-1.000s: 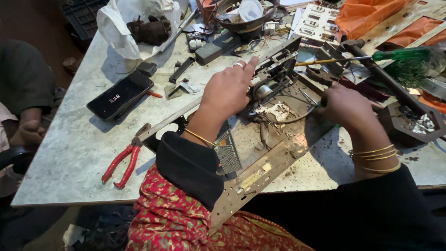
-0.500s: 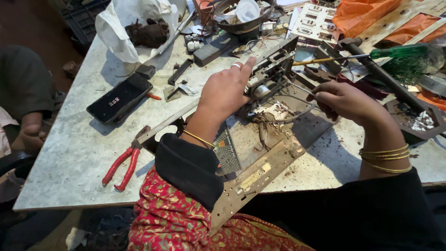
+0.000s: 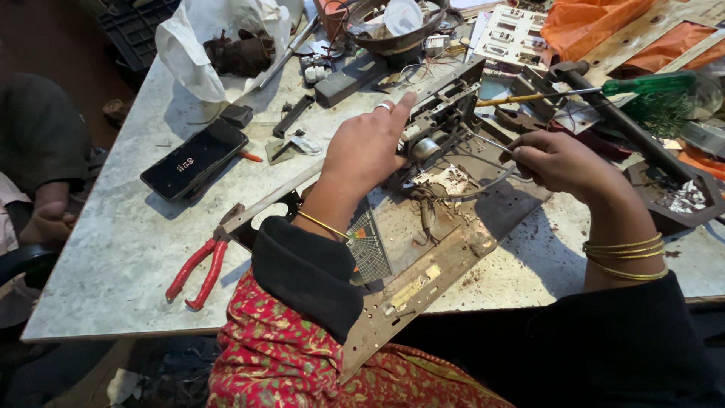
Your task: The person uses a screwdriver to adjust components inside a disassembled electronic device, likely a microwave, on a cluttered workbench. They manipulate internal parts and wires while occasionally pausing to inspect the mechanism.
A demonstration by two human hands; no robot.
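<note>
Left hand [image 3: 366, 147] flat, pressing metal chassis [image 3: 423, 257] at table [image 3: 113, 249] centre. Right hand [image 3: 555, 159] at 3 o'clock, pinching thin wire [image 3: 483, 140], probably. Mechanism [image 3: 442, 113] still mounted; stripping seems partway. Red pliers [image 3: 198, 270] idle, 8 o'clock.

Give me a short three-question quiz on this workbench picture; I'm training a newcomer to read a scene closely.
1. True or false: the red-handled pliers are in the left hand.
2. What lies closest to the black phone: A) the green-handled screwdriver, B) the white bag, C) the round bowl?
3. What does the right hand pinch?

Key
1. False: they lie on the marble table, while that hand rests on the metal chassis.
2. B.
3. Thin wires from the chassis, as far as can be seen.
</note>
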